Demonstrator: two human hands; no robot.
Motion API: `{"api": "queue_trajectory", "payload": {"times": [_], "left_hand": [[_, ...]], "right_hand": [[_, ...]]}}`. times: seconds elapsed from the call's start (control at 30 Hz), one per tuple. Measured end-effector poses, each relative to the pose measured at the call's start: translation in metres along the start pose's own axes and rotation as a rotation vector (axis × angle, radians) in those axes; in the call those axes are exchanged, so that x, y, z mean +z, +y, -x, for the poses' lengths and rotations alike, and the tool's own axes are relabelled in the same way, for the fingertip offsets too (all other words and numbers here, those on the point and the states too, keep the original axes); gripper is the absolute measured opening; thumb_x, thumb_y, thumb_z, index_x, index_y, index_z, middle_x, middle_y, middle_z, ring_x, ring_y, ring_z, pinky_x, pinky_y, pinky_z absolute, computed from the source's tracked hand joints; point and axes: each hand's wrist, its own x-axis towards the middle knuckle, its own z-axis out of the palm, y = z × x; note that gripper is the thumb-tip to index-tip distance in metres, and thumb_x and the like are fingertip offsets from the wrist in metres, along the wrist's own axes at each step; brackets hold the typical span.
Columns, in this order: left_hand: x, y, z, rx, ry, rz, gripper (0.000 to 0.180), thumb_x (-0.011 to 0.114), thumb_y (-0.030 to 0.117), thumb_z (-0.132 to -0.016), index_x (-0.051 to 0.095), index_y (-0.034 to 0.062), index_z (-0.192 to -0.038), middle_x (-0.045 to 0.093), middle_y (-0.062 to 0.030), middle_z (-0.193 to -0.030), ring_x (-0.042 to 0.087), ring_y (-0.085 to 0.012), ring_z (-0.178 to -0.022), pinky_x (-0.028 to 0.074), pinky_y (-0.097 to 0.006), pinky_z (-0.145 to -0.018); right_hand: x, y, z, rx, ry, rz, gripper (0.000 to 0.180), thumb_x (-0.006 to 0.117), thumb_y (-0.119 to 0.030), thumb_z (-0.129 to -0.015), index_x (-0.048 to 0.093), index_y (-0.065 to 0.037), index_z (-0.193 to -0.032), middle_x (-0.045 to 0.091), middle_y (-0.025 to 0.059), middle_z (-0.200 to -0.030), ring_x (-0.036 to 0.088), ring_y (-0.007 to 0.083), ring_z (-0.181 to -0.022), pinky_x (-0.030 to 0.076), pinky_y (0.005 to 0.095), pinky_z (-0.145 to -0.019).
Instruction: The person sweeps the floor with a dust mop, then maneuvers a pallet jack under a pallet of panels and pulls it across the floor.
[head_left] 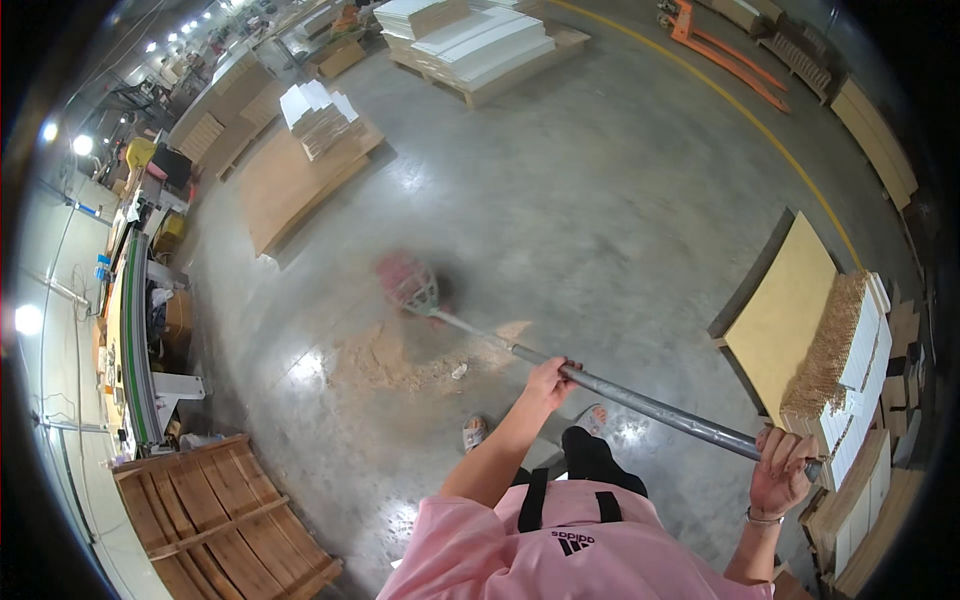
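Both hands grip the long grey pole of a broom, which slants across in front of me. My left hand is wrapped round the middle of the pole, and my right hand closes on its upper end at the right. At the far end, the broom's reddish head with pale ribs is smeared by motion; whether it touches the floor I cannot tell. Just nearer than the head, a pile of light brown sawdust lies spread on the grey concrete, with a small whitish scrap in it.
Boards lie on a wooden pallet at the far left, and white panels are stacked farther back. A wooden slatted pallet is at the near left, beside a machine bench. Stacked panels stand close on the right; an orange pallet jack is beyond.
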Motion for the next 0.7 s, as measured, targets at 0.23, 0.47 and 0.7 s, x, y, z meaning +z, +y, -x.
{"api": "queue_trajectory", "payload": {"times": [0.23, 0.47, 0.7], "left_hand": [[-0.121, 0.127, -0.011, 0.054, 0.003, -0.135, 0.01, 0.052, 0.009, -0.087, 0.049, -0.0009, -0.09, 0.055, -0.012, -0.079, 0.06, -0.0241, -0.074, 0.053, -0.037, -0.061], [-0.297, 0.253, 0.025, 0.099, -0.032, 0.043, 0.012, 0.052, 0.013, -0.086, 0.051, 0.0007, -0.085, 0.054, -0.0103, -0.072, 0.056, -0.0234, -0.062, 0.048, -0.036, -0.052], [-0.433, 0.339, 0.095, 0.16, 0.449, 0.157, 0.012, 0.049, 0.01, -0.088, 0.051, -0.0017, -0.083, 0.052, -0.0124, -0.068, 0.051, -0.0224, -0.052, 0.046, -0.037, -0.044]], "right_hand": [[0.2, 0.082, 0.046, -0.059, 0.067, 0.07, 0.035, 0.068, -0.027, -0.084, 0.04, -0.011, -0.068, 0.039, 0.0022, -0.051, 0.039, 0.0166, -0.052, 0.034, 0.0354, -0.063], [0.38, 0.153, 0.091, 0.0, -0.049, -0.049, 0.027, 0.067, -0.02, -0.084, 0.048, -0.006, -0.073, 0.047, 0.0063, -0.055, 0.043, 0.0194, -0.053, 0.037, 0.037, -0.064], [0.472, 0.225, 0.142, 0.274, -0.083, -0.2, 0.025, 0.067, -0.019, -0.083, 0.048, -0.007, -0.072, 0.047, 0.0052, -0.059, 0.046, 0.0201, -0.062, 0.038, 0.0394, -0.073]]}}
